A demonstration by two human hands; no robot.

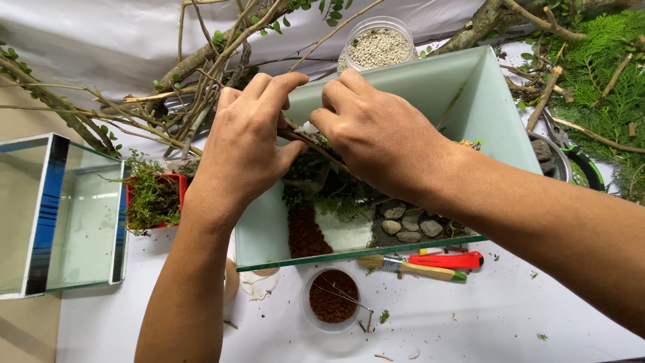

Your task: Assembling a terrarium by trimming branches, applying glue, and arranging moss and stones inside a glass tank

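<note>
Both of my hands reach into a glass tank [497, 128] with frosted green walls. My left hand [245, 144] pinches a thin brown twig [316, 144] that runs across the tank. My right hand [376, 134] is closed with its fingertips on a small white thing next to that twig; what it is I cannot tell. Under my hands the tank holds green moss [336, 205], a strip of red-brown gravel [306, 232], white sand [349, 232] and grey pebbles [406, 225].
An empty glass tank [60, 215] stands at the left beside a red pot of moss [153, 198]. In front lie a brush [410, 267], a red cutter [447, 259] and a cup of brown pellets [332, 296]. A jar of pale grit [377, 46], bare branches [201, 74] and green foliage [605, 87] crowd the back.
</note>
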